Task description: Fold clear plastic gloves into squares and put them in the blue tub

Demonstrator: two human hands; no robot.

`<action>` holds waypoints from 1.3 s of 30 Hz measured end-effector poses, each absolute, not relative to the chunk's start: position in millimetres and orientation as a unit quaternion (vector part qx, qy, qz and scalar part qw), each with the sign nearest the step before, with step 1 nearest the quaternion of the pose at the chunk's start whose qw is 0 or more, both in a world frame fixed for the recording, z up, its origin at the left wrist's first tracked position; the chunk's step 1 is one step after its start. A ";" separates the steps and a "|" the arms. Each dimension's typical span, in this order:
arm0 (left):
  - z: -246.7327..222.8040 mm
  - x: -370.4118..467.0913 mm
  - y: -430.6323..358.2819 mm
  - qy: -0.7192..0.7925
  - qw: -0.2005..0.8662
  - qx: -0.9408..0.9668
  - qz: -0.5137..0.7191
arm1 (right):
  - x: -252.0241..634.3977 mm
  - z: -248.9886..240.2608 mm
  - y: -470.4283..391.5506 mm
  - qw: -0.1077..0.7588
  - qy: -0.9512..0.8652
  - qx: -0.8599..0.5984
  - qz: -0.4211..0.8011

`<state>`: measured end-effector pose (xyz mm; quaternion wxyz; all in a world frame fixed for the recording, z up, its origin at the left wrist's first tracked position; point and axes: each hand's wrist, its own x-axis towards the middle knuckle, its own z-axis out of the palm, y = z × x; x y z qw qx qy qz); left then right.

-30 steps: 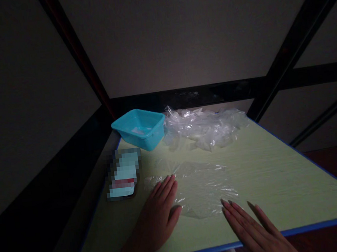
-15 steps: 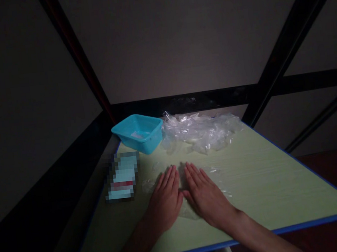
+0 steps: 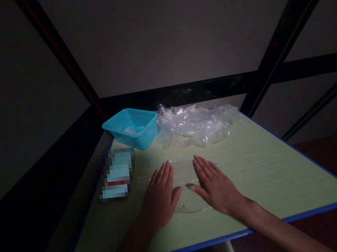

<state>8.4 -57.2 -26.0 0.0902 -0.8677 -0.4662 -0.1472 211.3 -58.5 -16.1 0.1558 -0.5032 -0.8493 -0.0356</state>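
A thin clear plastic sheet or bag [image 3: 188, 198] lies flat on the pale green table [image 3: 276, 178]. My left hand [image 3: 159, 197] rests palm down on its left part, fingers stretched forward and thumb pointing inward. On its right part my right hand [image 3: 215, 185] lies palm down too, thumb out toward the left. The hands are apart, with plastic showing between them, and neither grips anything. Beyond them a crumpled heap of clear plastic [image 3: 201, 124] sits at the table's far side.
At the far left corner stands a light blue basket [image 3: 150, 138] with a small pale item inside. A pixelated, phone-like object [image 3: 119, 171] lies at the left edge. Dark-framed wall panels rise behind the table, which has a blue rim.
My hands have slid apart, the right one rightward and the left one slightly leftward, and the gap between the thumbs has opened. The view has shifted a little.
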 end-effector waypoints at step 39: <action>4.1 -23.1 -89.6 -0.441 -0.084 -0.822 -0.350 | 278.3 0.9 -93.9 0.229 -0.884 -0.404 0.049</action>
